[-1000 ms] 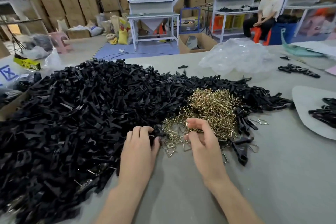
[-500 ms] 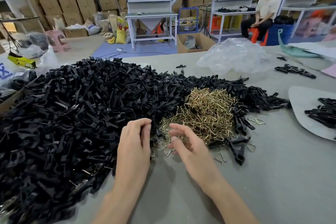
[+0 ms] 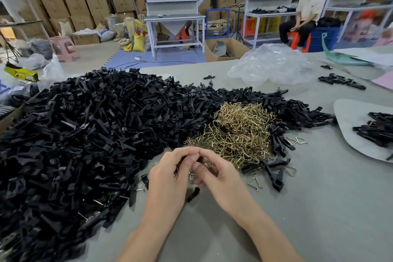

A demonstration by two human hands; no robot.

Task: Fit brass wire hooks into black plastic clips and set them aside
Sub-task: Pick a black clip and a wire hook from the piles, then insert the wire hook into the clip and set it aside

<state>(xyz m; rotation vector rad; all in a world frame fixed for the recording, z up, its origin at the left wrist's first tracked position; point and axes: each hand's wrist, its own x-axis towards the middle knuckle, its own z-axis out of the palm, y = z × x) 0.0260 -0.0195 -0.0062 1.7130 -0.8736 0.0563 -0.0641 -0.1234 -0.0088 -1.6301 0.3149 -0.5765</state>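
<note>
A huge heap of black plastic clips (image 3: 89,134) covers the left and middle of the grey table (image 3: 297,208). A tangle of brass wire hooks (image 3: 238,132) lies at its right side. Just in front of the brass pile my two hands meet above the table. My left hand (image 3: 168,178) grips a black clip (image 3: 192,194), whose lower end sticks out below the fingers. My right hand (image 3: 214,173) pinches a brass hook (image 3: 192,173) against that clip. Most of both parts is hidden by my fingers.
Loose hooks (image 3: 254,183) and clips (image 3: 276,176) lie scattered right of my hands. A grey board (image 3: 348,125) at the right edge carries a small stack of black clips (image 3: 376,132). A crumpled clear bag (image 3: 272,66) sits at the back. A person sits beyond the table.
My hands have lifted off the piles and come together: the left now grips a clip taken from the black heap, the right a hook from the brass pile.
</note>
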